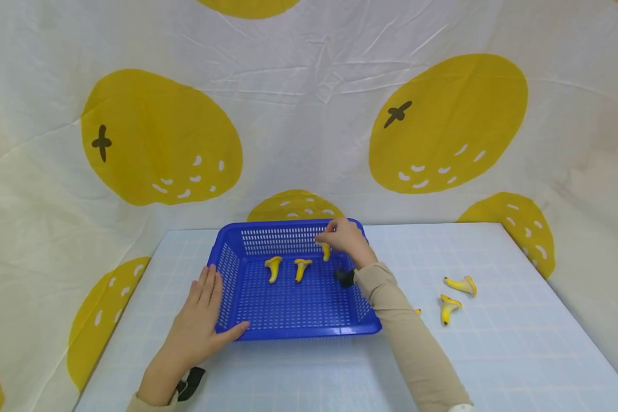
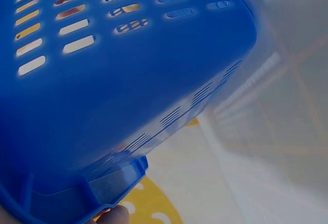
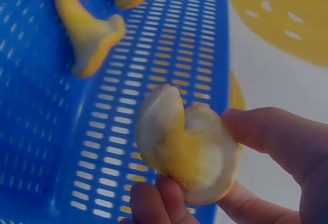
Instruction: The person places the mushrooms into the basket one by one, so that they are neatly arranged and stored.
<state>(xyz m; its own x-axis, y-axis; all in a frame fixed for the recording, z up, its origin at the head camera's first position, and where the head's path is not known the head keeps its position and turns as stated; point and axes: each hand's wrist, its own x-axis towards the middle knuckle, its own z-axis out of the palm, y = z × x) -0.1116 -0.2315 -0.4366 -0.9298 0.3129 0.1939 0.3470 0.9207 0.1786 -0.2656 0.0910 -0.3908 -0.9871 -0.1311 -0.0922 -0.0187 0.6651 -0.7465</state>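
Observation:
A yellow mushroom point(image 1: 326, 252), pale at its wide cap, hangs over the back right part of a blue plastic basket point(image 1: 309, 332). My right hand point(image 1: 346, 236) pinches it by the cap; the right wrist view shows thumb and fingers around the mushroom point(image 3: 200, 162). Two more mushrooms, one to the left point(image 1: 273, 268) and one nearer the middle point(image 1: 301, 269), lie apart on the basket floor. At the basket's front left corner rests my left hand point(image 1: 195, 323), fingers straight along the left rim and thumb on the front rim.
To the right of the basket, one mushroom point(image 1: 462, 285) lies on the pale blue tabletop point(image 1: 520, 355) with another mushroom point(image 1: 448, 309) nearer me. A yellow tip point(image 1: 418, 312) peeks out beside my right sleeve. A fruit-print cloth point(image 1: 309, 143) hangs behind the table.

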